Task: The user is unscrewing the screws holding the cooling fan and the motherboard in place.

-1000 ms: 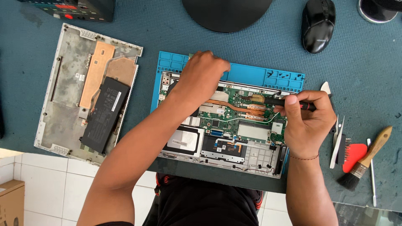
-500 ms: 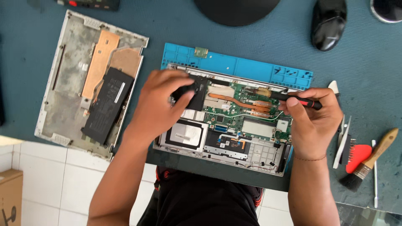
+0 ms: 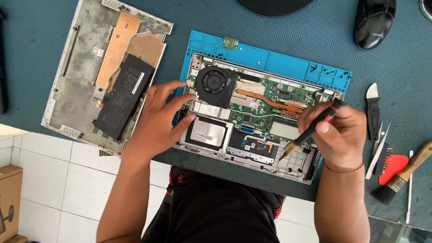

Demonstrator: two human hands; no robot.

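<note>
An opened laptop [image 3: 252, 121] lies on a blue repair mat [image 3: 279, 60], its green board, copper heat pipe and black round fan [image 3: 215, 85] exposed. My left hand [image 3: 157, 121] rests open at the laptop's left edge, fingertips touching the frame beside the fan and the silver drive [image 3: 208, 133]. My right hand [image 3: 335, 132] grips a small brush with a black and red handle [image 3: 315, 127]; its bristles point down-left onto the lower right of the laptop.
The removed bottom cover [image 3: 85, 76] with a black battery [image 3: 123, 96] on it lies at the left. A black mouse [image 3: 373, 22] sits at the top right. Pry tools [image 3: 372, 112], a red bit holder [image 3: 392, 167] and a wooden paintbrush [image 3: 405, 173] lie at the right. The table edge runs along the bottom.
My left hand has drawn back from over the fan to the laptop's left edge, uncovering the fan. My right hand has tipped the brush down toward the board.
</note>
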